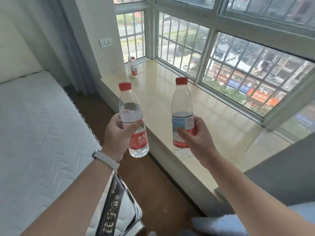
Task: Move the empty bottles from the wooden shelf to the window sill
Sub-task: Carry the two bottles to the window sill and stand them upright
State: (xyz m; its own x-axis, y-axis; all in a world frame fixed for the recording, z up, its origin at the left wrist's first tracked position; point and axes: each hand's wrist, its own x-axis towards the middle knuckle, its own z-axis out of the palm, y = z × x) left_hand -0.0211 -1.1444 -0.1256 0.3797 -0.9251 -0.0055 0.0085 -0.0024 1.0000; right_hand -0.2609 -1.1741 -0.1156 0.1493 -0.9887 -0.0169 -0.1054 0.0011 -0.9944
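Setting: bedroom in an upper-floor flat. Bare mattress (pixel 39 126) left of the fingers (pixel 117 123), curtain (pixel 68 40) and barred window (pixel 238 65) beyond them, street shopfronts far below
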